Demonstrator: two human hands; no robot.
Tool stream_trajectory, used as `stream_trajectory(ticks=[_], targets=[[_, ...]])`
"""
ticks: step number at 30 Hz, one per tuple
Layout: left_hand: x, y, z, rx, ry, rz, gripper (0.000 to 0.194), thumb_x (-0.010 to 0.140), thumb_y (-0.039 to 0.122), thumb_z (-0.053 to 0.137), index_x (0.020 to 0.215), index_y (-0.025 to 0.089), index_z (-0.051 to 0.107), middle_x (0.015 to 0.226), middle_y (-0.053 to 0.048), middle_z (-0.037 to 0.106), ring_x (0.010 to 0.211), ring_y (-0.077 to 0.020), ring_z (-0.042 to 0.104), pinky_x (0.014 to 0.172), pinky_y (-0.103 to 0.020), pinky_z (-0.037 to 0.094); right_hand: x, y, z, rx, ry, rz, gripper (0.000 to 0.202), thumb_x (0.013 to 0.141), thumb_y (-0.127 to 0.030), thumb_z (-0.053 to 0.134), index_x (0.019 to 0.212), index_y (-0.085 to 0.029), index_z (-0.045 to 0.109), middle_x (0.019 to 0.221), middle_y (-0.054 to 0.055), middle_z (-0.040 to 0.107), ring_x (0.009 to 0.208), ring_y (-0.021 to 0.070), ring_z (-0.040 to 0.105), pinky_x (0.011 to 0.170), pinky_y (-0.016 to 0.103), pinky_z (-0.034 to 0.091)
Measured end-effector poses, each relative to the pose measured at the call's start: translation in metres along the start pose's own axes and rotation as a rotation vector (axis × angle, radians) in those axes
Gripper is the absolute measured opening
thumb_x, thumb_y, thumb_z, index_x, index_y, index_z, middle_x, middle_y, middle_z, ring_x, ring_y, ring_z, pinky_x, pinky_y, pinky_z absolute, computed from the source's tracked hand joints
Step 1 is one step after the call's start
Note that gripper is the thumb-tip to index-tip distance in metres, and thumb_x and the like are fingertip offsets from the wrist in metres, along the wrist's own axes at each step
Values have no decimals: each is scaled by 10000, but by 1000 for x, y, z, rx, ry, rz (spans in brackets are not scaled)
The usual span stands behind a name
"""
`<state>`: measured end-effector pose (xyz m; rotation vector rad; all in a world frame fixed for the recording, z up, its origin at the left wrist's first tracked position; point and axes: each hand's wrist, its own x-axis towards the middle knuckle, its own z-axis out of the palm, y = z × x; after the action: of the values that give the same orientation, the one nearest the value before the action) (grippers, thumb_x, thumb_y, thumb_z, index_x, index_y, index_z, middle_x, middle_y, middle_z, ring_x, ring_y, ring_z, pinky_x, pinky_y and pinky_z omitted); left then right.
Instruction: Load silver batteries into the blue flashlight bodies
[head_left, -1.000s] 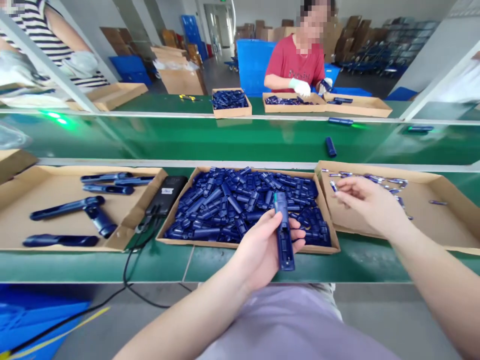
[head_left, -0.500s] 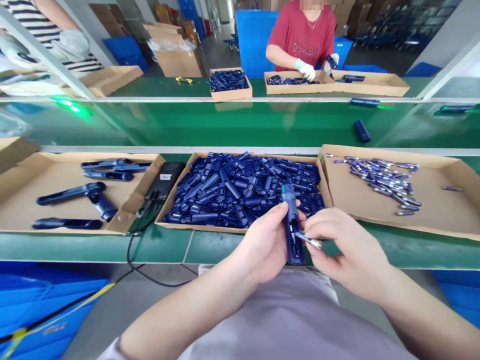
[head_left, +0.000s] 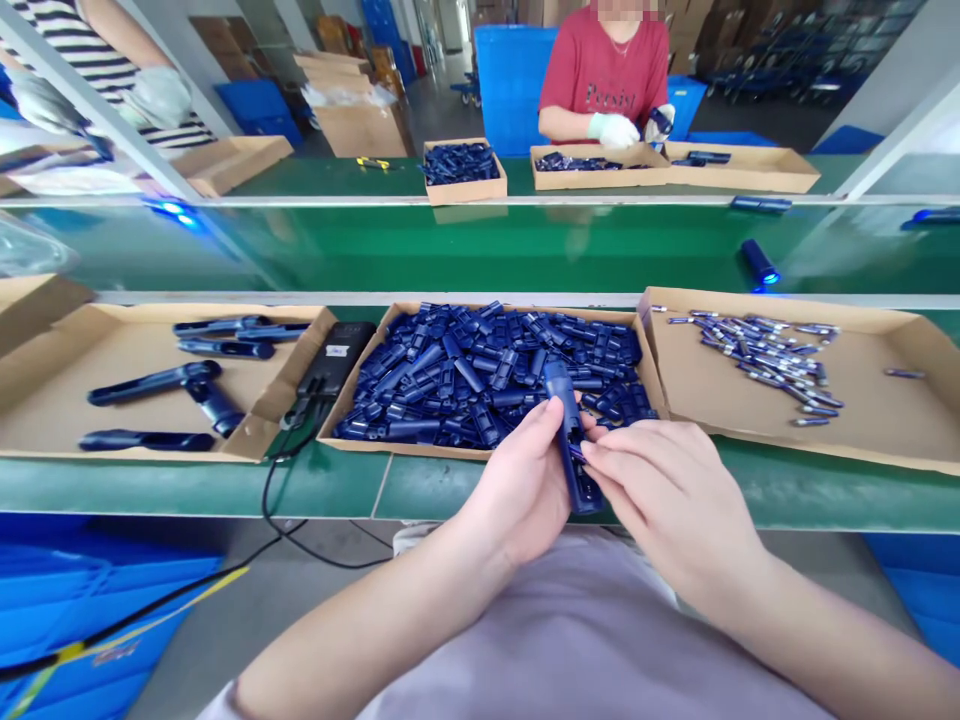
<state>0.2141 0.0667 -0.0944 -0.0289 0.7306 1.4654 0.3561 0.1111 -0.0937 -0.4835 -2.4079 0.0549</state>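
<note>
My left hand (head_left: 529, 480) is wrapped round a dark blue flashlight body (head_left: 559, 385), held tilted above the table's front edge. An open slot runs along the lower half of its side, facing up. At that slot, my right hand (head_left: 664, 490) pinches a slim purple-and-silver cylinder (head_left: 577, 452) that looks like a small battery. Most of the cylinder is hidden by the fingers, and how deep it sits in the slot cannot be seen. Just beyond my hands lies a cardboard tray (head_left: 480, 455) heaped with blue plastic parts (head_left: 465, 370).
On the right, a cardboard tray (head_left: 892, 430) holds a pile of the slim cylinders (head_left: 780, 355). The left tray (head_left: 45, 400) has several long blue bodies (head_left: 146, 440). Between trays sits a black box (head_left: 337, 350) with cables. Flashlights lie on the green conveyor (head_left: 480, 250); a co-worker (head_left: 607, 80) stands opposite.
My right hand has moved left, bringing the cylinder against the slot. The flashlight body has shifted slightly left and tilted. Flashlights on the conveyor have moved right, and their light has turned from green to blue.
</note>
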Motion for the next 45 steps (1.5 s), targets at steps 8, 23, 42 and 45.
stream_trajectory(ticks=[8,23,42,45], targets=[[3,1,-3,-65,106,53,187,952,284,532,1043,135,596,920,-72,594,799,-122,604,725,-227,520,-6,-15,5,89,-90,-68,292,1018,-239,446,1199,-92,621,1257,67,639,1256,248,503,1038,423,363],[1,2,3,-60,-32,316,191,948,302,547,1102,197,586,910,-34,591,836,-129,605,901,-346,525,-14,-16,1,232,-89,150,493,984,-171,418,1466,-89,352,1545,130,311,1444,206,268,1186,392,291],[-1,8,-1,123,75,191,245,931,339,575,1126,198,620,885,-22,602,800,-120,600,851,-330,549,-11,55,-8,-109,-24,318,345,991,-259,412,1243,-115,598,1354,149,532,1282,251,480,1081,435,399],[-2,11,-4,207,92,70,323,930,391,560,1147,159,621,797,-20,559,668,-101,541,653,-251,533,-35,99,-7,-263,-302,555,390,997,-354,372,966,-105,670,966,152,667,944,263,631,853,403,496]])
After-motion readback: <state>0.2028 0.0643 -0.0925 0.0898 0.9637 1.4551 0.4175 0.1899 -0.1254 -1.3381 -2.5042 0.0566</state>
